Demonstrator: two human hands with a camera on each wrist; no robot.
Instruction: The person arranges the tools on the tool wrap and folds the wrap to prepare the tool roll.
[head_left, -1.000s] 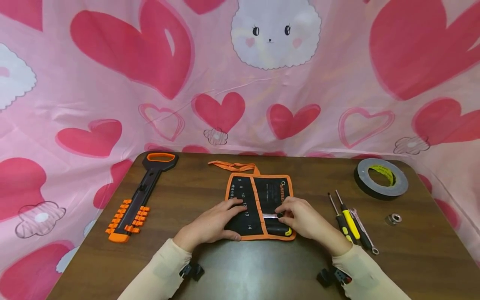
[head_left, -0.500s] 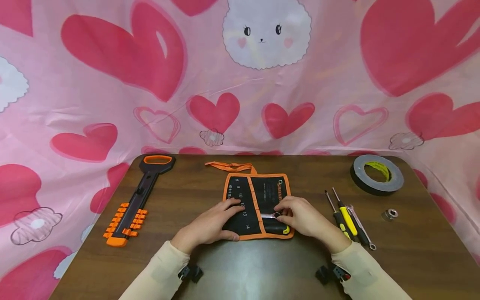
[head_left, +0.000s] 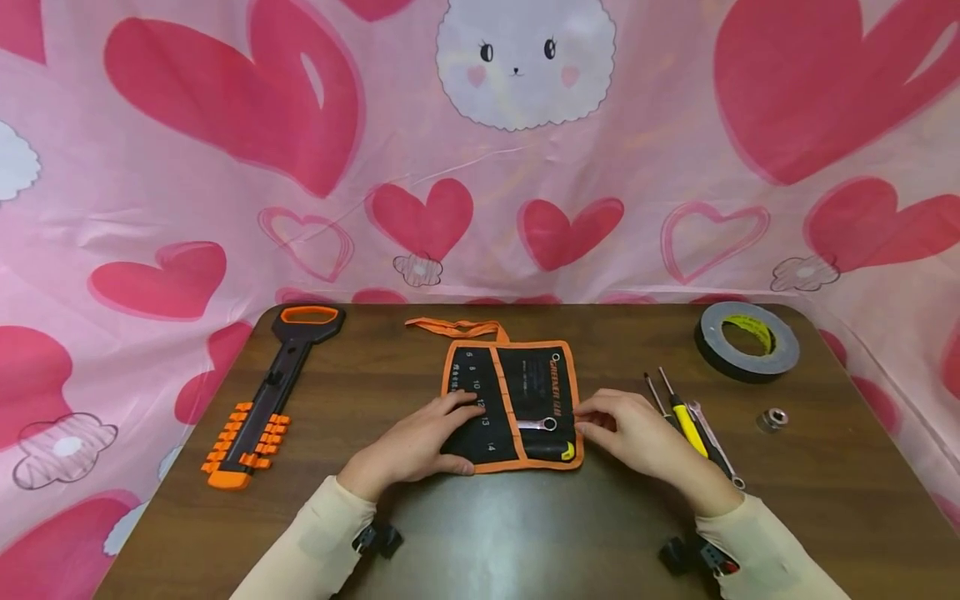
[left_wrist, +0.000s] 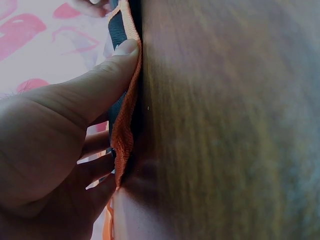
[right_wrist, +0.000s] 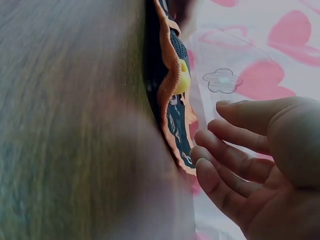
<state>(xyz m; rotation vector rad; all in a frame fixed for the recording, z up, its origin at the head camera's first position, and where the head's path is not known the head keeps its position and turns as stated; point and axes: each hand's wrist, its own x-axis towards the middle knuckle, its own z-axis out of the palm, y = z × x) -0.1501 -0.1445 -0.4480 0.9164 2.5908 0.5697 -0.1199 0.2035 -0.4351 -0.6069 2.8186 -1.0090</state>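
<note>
A black tool pouch with orange trim lies spread on the table, its left flap printed with numbers. My left hand rests on that flap with fingers extended; in the left wrist view the thumb lies against the orange edging. Out of a pouch pocket sticks the ring end of a wrench. Below it sits a black tool with a yellow end. My right hand is just off the pouch's right edge. The right wrist view shows its fingers loosely bent around nothing.
To the left lies a black rack with orange clips. Right of my right hand are a yellow-and-black screwdriver, another screwdriver and a wrench. Farther right are a metal socket and a tape roll.
My right hand has let go of the wrench's ring end and moved right, off the pouch. The left hand stays on the flap. The head view has shifted slightly.
</note>
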